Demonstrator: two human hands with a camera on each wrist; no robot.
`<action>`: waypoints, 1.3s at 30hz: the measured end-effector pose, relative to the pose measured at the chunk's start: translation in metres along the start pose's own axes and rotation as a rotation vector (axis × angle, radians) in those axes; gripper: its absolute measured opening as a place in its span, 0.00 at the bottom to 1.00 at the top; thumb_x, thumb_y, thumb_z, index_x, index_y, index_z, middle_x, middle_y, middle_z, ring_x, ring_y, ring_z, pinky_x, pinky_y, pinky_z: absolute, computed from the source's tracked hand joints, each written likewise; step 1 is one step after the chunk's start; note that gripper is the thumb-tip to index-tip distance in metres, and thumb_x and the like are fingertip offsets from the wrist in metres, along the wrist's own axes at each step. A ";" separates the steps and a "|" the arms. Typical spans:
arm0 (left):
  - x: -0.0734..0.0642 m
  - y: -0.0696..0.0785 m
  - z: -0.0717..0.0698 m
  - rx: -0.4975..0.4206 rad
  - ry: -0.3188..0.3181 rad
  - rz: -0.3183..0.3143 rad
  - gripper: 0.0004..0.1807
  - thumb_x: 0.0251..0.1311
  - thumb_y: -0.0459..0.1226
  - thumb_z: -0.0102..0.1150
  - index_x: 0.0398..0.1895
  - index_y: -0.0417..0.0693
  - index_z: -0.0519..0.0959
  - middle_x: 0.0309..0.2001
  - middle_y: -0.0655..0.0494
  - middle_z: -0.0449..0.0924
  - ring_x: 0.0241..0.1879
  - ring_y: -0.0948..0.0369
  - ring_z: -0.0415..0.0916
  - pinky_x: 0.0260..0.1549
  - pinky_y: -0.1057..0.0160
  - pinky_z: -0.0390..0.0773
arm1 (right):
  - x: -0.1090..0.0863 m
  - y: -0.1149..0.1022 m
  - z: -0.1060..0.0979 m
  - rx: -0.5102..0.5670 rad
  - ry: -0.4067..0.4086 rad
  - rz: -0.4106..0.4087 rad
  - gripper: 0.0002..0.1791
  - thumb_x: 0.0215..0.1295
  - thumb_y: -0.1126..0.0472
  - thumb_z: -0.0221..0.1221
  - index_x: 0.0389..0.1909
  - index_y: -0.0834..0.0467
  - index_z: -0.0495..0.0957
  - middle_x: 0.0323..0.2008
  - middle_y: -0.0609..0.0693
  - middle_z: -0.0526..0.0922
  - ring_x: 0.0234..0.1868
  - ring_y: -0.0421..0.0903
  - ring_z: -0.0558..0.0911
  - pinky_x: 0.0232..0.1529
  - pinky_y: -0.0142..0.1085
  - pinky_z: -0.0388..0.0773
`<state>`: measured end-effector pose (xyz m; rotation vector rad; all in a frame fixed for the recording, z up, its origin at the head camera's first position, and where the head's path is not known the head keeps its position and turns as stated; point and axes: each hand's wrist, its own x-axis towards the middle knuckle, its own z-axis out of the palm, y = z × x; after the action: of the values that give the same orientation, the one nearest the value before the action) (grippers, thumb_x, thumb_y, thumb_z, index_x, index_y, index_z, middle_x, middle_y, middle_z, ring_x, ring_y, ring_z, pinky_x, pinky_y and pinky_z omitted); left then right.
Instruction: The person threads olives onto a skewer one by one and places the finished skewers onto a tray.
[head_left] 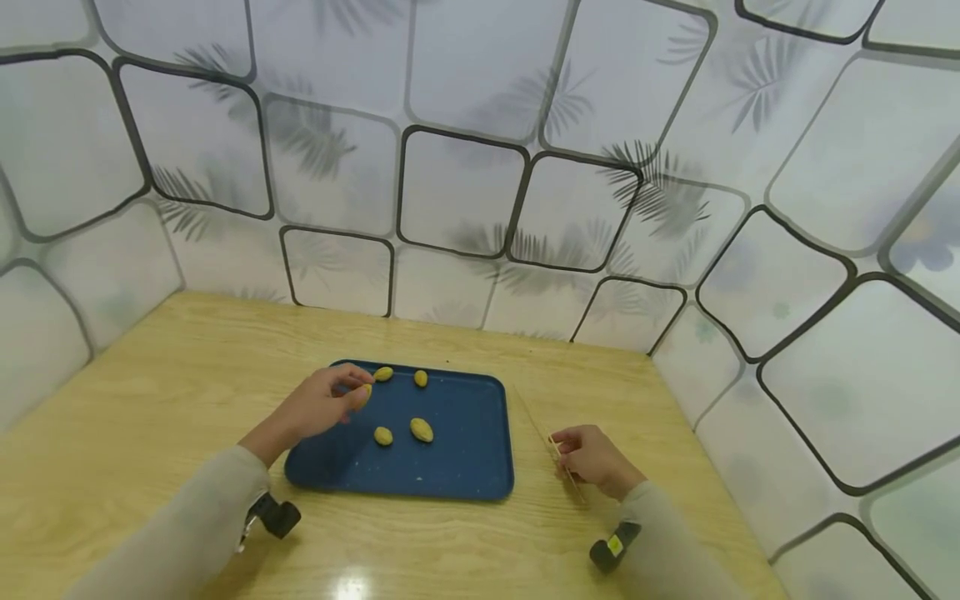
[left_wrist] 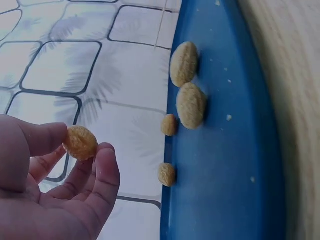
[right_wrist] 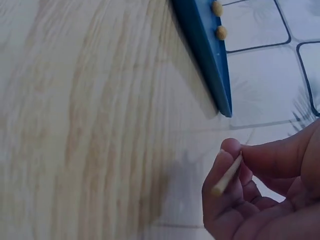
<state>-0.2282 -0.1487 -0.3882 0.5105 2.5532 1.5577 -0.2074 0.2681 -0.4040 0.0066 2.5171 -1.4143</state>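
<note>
My left hand (head_left: 318, 402) is over the left part of a blue tray (head_left: 465, 450). Its thumb and fingertips pinch a small wrinkled yellow-orange piece (left_wrist: 81, 143), like dried fruit, held above the tray. Several similar yellow pieces lie on the tray: an oval one (head_left: 422, 430) and a rounder one (head_left: 383, 436) near the middle, others (head_left: 421, 378) by the far rim. To the right of the tray, my right hand (head_left: 595, 461) pinches a thin wooden skewer (right_wrist: 227, 180) between thumb and fingers. The skewer slants, its thin far end pointing away toward the wall.
The tray sits on a light wood-grain table (head_left: 435, 550). Behind and to both sides rises a white wall (head_left: 465, 192) with a dark-outlined block and leaf pattern. Each forearm wears a black wrist camera (head_left: 273, 515) over a light sleeve.
</note>
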 end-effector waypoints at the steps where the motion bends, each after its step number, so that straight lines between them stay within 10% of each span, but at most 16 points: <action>1: 0.000 0.002 0.000 -0.016 0.003 0.002 0.18 0.72 0.39 0.51 0.59 0.39 0.72 0.55 0.38 0.72 0.46 0.46 0.77 0.38 0.53 0.81 | -0.001 -0.001 -0.001 0.016 0.001 -0.006 0.21 0.59 0.82 0.49 0.54 0.76 0.71 0.34 0.58 0.73 0.28 0.46 0.77 0.25 0.33 0.74; 23: 0.000 0.012 0.000 -0.412 0.035 -0.003 0.21 0.75 0.34 0.44 0.65 0.31 0.62 0.53 0.36 0.70 0.47 0.52 0.78 0.44 0.58 0.81 | -0.018 -0.031 0.013 0.103 -0.184 -0.182 0.11 0.70 0.71 0.54 0.49 0.73 0.70 0.35 0.57 0.76 0.30 0.46 0.77 0.29 0.37 0.76; 39: 0.004 0.025 0.007 -0.537 0.069 0.035 0.11 0.72 0.36 0.51 0.50 0.40 0.65 0.40 0.48 0.73 0.41 0.57 0.78 0.40 0.57 0.81 | -0.024 -0.045 0.032 0.007 -0.235 -0.317 0.08 0.68 0.72 0.54 0.45 0.73 0.73 0.31 0.53 0.76 0.26 0.44 0.76 0.24 0.32 0.74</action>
<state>-0.2247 -0.1310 -0.3688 0.4380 2.0374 2.1911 -0.1824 0.2205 -0.3771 -0.5462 2.3910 -1.4369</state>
